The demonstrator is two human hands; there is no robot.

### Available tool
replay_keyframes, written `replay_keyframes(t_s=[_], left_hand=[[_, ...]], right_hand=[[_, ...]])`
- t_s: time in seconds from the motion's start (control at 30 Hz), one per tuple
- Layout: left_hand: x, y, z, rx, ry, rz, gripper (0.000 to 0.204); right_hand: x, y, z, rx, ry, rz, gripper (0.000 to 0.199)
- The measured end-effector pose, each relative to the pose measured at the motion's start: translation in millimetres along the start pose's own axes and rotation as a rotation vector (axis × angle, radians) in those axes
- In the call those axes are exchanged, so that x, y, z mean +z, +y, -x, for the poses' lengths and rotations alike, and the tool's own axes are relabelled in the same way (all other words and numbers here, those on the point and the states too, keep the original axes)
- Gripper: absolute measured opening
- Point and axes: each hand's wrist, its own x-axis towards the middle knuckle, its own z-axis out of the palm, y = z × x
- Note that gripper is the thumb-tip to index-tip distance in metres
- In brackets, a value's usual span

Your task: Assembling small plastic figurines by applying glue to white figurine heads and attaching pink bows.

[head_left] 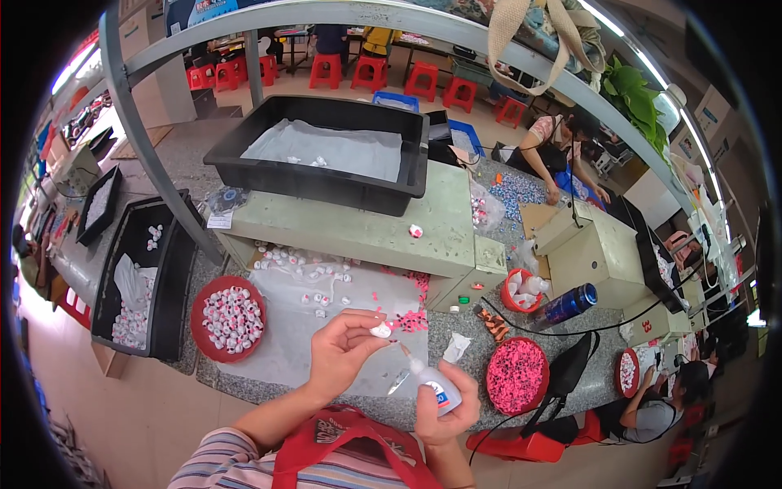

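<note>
Slanting from lower right to upper left, the squeeze bottle (437,381) is aiming its thin nozzle (406,351) toward the small white piece (380,330), tip near but apart. From my remote seat, I am watching the right hand (446,424) holding the bottle above the tabletop's (441,324) front edge, its fingers wrapping the body. I am seeing the left hand (344,352) pinching the rounded piece between its fingers, a pink bit showing at its right end. The bottle is looking whitish, smooth and semi-translucent, with a blue-and-red marked label. Beneath, speckled grey stone is carrying a thin, wrinkled white sheet (281,352) and scattered pink pieces (412,320).
</note>
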Motion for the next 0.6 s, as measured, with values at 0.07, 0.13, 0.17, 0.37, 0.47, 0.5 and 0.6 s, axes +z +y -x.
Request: replay_keyframes(t_s=[0.07,0.13,0.17,0.37,0.47,0.5,0.6], left_hand=[[5.2,4.7,1.2,0.036,0.072,-0.031,0.029],[6.3,3.8,1.9,0.084,0.067,-0.087,0.03],[6.2,3.3,2.3,0.135,0.059,-0.144,0.032],[6.0,1.1,4.3,0.177,0.036,-0.12,0.033],[5.9,0.6,5.7,0.171,0.032,-0.135,0.032],[6.4,0.9,5.8,0.171,0.03,-0.134,0.032],[8.0,2.6,5.6,0.186,0.026,-0.125,0.033]], right_hand=[[4.9,-1.9,-3.6,-0.269,-0.01,0.108,0.028],[7.1,-2.5,-4.5,-0.325,-0.018,0.103,0.028],[7.1,-3.8,-3.9,-0.33,-0.038,0.107,0.028],[7.0,-7.1,-1.3,-0.367,-0.061,0.134,0.027],[7.9,-5.8,-0.2,-0.369,-0.056,0.135,0.026],[8.5,-4.4,0.3,-0.372,-0.046,0.117,0.026],[8.1,-2.2,4.5,-0.34,-0.071,0.097,0.027]])
